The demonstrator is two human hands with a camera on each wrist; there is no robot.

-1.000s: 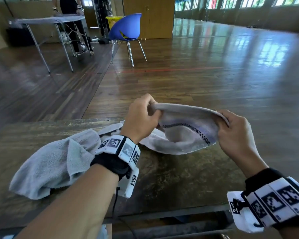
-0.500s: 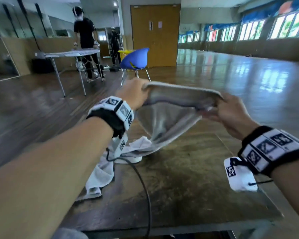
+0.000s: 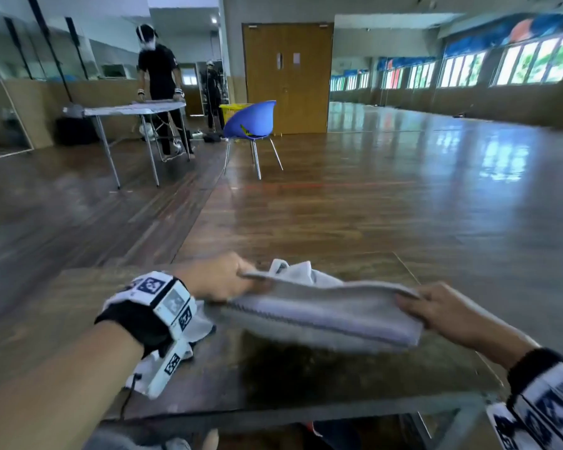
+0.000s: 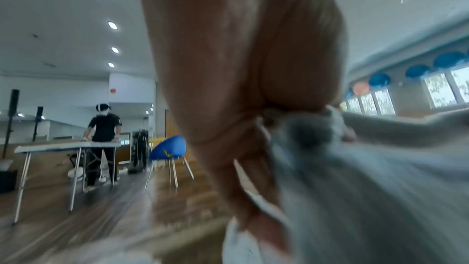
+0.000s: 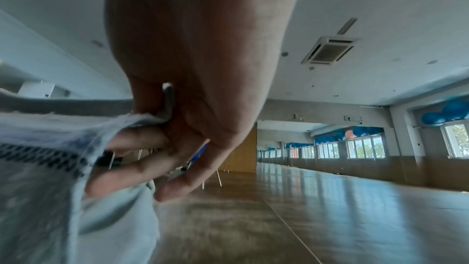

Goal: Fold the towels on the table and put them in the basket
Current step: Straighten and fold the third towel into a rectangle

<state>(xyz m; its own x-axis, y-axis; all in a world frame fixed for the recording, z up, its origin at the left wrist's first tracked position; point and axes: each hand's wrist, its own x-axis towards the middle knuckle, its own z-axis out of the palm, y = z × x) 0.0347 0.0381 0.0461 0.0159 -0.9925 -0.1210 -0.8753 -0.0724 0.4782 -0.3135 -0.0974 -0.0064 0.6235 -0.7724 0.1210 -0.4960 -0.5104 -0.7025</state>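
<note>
Towel (image 3: pixel 322 311) now swung down from chest height to just above the table (image 3: pixel 306 378), stretched between both hands. L hand (image 3: pixel 220 280) & R hand (image 3: pixel 436 306) each pinch a corner. Prob. laying it flat for 1st fold; basket not in view.

A blue chair (image 3: pixel 252 122) stood on the glossy wooden floor (image 3: pixel 387 206), in front of a closed wooden double door (image 3: pixel 287 76). Just behind the chair sat a yellow bin (image 3: pixel 229 108). To the left, a person in black (image 3: pixel 161 82) leaned over a folding table (image 3: pixel 134 109). Windows (image 3: pixel 501 64) lined the right wall.
</note>
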